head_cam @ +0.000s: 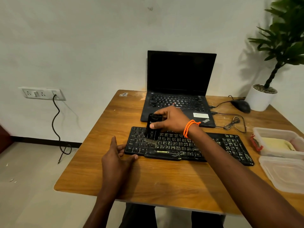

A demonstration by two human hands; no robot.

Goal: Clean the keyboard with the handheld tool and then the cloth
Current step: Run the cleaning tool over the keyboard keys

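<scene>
Keyboard point(189, 144) flat on the table point(148, 178), just in front of the laptop point(179, 89). Right hand point(171, 120) curled tight round the brush tool point(152, 126), bristles touching the keyboard's left keys. Left hand point(116, 157) relaxed, fingertips steadying the keyboard's left end.

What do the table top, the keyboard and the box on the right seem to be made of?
Table top: wood or wood-look laminate; brown grain lines, a slight sheen and pale worn patches near the laptop.
Keyboard: probably black matt plastic, with moulded keys and pale worn legends.
Box: translucent plastic; its contents show through the cloudy walls, and it has a red clip.
</scene>
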